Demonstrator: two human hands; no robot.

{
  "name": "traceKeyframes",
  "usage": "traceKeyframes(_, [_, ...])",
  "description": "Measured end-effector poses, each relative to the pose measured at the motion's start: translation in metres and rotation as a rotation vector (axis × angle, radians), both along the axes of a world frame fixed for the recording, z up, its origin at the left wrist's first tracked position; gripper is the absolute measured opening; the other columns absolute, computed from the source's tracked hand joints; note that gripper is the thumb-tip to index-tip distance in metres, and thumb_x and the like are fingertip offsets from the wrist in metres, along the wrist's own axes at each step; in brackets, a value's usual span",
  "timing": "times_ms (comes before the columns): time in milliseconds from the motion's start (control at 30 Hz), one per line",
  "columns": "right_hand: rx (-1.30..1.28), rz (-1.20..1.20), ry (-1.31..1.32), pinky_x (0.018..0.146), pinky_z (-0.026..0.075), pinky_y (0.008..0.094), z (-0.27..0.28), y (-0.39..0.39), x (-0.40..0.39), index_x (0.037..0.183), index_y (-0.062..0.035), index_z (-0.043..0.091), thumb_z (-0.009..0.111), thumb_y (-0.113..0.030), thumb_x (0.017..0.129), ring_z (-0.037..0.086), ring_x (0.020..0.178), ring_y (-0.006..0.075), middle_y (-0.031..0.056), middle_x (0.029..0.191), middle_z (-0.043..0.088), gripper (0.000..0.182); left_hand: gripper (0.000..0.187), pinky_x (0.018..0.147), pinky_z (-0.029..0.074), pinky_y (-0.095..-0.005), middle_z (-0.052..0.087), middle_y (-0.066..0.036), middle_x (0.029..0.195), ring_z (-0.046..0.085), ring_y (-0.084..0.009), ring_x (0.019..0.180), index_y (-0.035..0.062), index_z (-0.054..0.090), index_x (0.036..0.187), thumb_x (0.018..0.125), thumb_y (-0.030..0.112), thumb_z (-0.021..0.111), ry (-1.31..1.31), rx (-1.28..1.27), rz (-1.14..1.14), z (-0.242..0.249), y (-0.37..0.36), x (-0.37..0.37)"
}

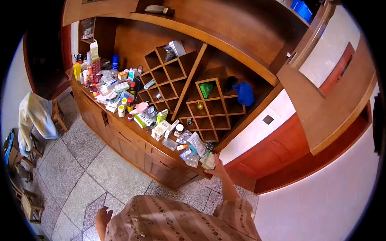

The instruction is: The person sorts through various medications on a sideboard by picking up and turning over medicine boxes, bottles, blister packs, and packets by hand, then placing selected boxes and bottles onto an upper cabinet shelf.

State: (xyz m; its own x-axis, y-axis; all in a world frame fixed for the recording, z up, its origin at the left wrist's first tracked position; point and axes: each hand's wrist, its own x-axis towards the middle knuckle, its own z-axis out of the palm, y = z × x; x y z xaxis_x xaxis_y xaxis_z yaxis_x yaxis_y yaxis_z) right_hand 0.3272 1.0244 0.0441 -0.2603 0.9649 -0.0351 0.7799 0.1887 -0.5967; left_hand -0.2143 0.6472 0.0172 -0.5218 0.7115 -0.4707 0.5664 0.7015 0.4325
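Observation:
At the right end of the cabinet top, my right hand (218, 168) is closed around the near edge of a small pale green and white packet (209, 161). The fingers lie along its right side and the thumb is at the front. Close by are silver blister packs (191, 161), a white and grey pouch (196, 143) and a white-capped dark bottle (179, 129). Down at my left side, over the tiled floor, hangs my left hand (103, 217), loosely curled with fingers apart and nothing in it.
Medicine boxes (160, 130), bottles (130, 104) and packets crowd the wooden cabinet top (150, 140). Behind stands a diamond-shaped lattice rack (171, 82) with a blue cloth (244, 94). An open cabinet door (337, 108) juts out at right. A cloth-draped chair (36, 116) stands left.

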Motion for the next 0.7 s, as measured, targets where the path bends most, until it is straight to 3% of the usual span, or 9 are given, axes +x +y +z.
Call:
traceKeyframes(33, [0.052,-0.039,-0.057,0.102,0.033,0.0416,0.006,-0.006,-0.004,0.144,-0.0029,0.016,0.085,-0.039,0.056,0.039,0.121,0.0410,0.0287,0.131,0.037,0.117,0.044,0.079,0.049,-0.0445,0.065,-0.021,0.096,0.062,-0.0363,0.092,0.0027,0.061,0.107,0.076,0.034,0.065,-0.008,0.031,0.000,0.001,0.012,0.005])
traceKeyframes(100, [0.098,-0.039,-0.097,0.101,0.035,0.0422,0.005,-0.009,-0.005,0.143,-0.0028,0.017,0.085,-0.039,0.056,0.041,0.119,0.0415,0.0290,0.128,0.040,0.116,0.043,0.079,0.049,-0.0451,0.065,-0.021,0.096,0.061,-0.0375,0.092,0.0033,0.061,0.108,0.078,0.034,0.064,-0.047,0.072,-0.037,-0.014,0.028,0.010])
traceKeyframes(267, [0.349,-0.010,-0.066,0.095,0.039,0.0444,-0.007,-0.016,0.003,0.140,-0.0004,0.025,0.083,-0.036,0.058,0.044,0.114,0.0408,0.0287,0.122,0.044,0.107,0.040,0.082,0.048,-0.0447,0.064,-0.021,0.100,0.059,-0.0375,0.097,0.0044,0.061,0.109,0.081,0.034,0.062,-0.029,0.065,-0.154,0.025,0.079,0.041])
traceKeyframes(333, [0.322,-0.080,-0.041,0.095,0.039,0.0442,-0.001,-0.024,0.007,0.140,-0.0001,0.025,0.083,-0.035,0.059,0.044,0.114,0.0401,0.0279,0.123,0.043,0.105,0.041,0.084,0.047,-0.0447,0.063,-0.020,0.102,0.059,-0.0362,0.099,0.0046,0.061,0.108,0.081,0.036,0.061,-0.001,0.182,-0.244,0.031,0.090,0.046])
traceKeyframes(400, [0.323,-0.127,-0.024,0.096,0.038,0.0433,0.021,-0.035,0.002,0.140,-0.0003,0.026,0.082,-0.032,0.060,0.044,0.114,0.0389,0.0248,0.126,0.042,0.103,0.045,0.087,0.046,-0.0422,0.062,-0.020,0.108,0.058,-0.0361,0.102,0.0037,0.060,0.111,0.081,0.037,0.062,-0.075,0.139,-0.281,0.048,0.102,0.051])
traceKeyframes(500, [0.340,0.007,0.046,0.095,0.038,0.0449,0.093,-0.044,-0.037,0.141,-0.0022,0.025,0.082,-0.034,0.059,0.043,0.113,0.0406,0.0279,0.123,0.040,0.105,0.047,0.089,0.046,-0.0365,0.061,-0.018,0.113,0.058,-0.0297,0.105,0.0032,0.057,0.118,0.087,0.038,0.058,-0.382,0.152,-0.400,0.060,0.130,0.052])
traceKeyframes(600, [0.369,0.316,0.008,0.097,0.036,0.0435,0.163,-0.052,-0.104,0.141,-0.0048,0.027,0.081,-0.034,0.058,0.042,0.114,0.0394,0.0235,0.125,0.040,0.103,0.054,0.094,0.042,-0.0337,0.057,-0.016,0.121,0.054,-0.0253,0.112,0.0007,0.046,0.130,0.092,0.039,0.052,-0.729,0.386,-0.484,0.133,0.165,0.083])
traceKeyframes(700, [0.438,0.594,0.013,0.098,0.037,0.0435,0.220,-0.072,-0.186,0.141,-0.0045,0.030,0.081,-0.031,0.058,0.042,0.116,0.0388,0.0227,0.127,0.038,0.101,0.076,0.099,0.039,-0.0411,0.044,-0.015,0.134,0.047,-0.0267,0.119,0.0039,0.026,0.141,0.088,0.053,0.050,-1.393,0.511,-0.317,0.167,0.185,0.105])
